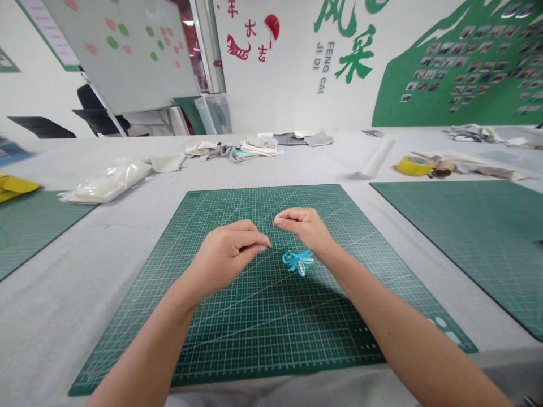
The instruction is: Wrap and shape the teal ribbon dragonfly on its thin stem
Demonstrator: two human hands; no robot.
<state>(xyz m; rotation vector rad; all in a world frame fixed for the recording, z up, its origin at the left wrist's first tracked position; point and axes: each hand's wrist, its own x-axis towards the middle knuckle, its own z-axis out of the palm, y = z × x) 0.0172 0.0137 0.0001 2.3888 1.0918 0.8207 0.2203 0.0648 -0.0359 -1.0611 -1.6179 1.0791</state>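
Observation:
My left hand (235, 251) is closed in a pinch on the thin dark stem of a turquoise looped ornament (297, 261). The ornament has petal- or wing-like parts, some lined with small whitish beads. It hangs sideways to the right of my left fingertips, above a green gridded cutting mat (254, 339). Up and to the right, my right hand (303, 226) has its thumb and forefinger pressed together, apart from the stem. Whatever those fingers hold, if anything, is too small to make out.
Another cutting mat (475, 237) lies at the right, and part of a third (42, 226) at the left. Beyond them are a clear plastic bag (112, 182), folded cloth pieces (258, 146), a white roll (377, 155) and yellow tape (413, 165).

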